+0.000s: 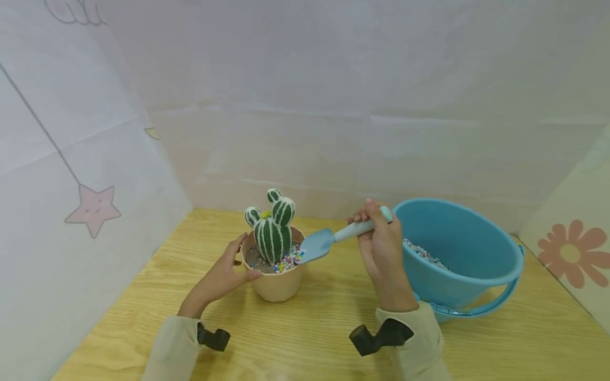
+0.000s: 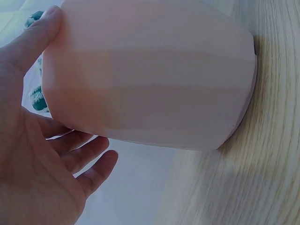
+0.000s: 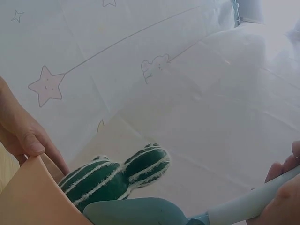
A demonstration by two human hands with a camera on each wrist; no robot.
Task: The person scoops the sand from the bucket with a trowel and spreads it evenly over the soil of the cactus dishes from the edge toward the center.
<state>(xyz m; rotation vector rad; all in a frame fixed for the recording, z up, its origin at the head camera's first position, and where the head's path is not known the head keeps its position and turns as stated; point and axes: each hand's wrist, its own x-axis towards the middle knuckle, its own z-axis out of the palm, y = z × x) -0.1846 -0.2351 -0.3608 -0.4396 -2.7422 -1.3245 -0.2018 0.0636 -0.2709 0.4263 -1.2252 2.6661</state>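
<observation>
A peach flower pot (image 1: 278, 287) stands on the table, holding a green cactus (image 1: 273, 241) with white stripes. Colourful pebbles (image 1: 287, 261) lie beside the cactus on brown soil. My left hand (image 1: 227, 270) grips the pot's left rim, its thumb over the edge and its fingers along the far side, as the left wrist view shows. In my right hand (image 1: 383, 241) is the pale handle of a small blue shovel (image 1: 318, 245). The shovel's blade tilts over the pot's right rim, its tip right at the pebbles. In the right wrist view the blade overlaps the cactus's base.
A large blue bucket (image 1: 457, 238) stands to the right of my right hand, with more pebbles (image 1: 424, 254) inside and its handle hanging at the front. Pale printed sheets (image 1: 305, 132) rise behind and beside the wooden table (image 1: 286, 344).
</observation>
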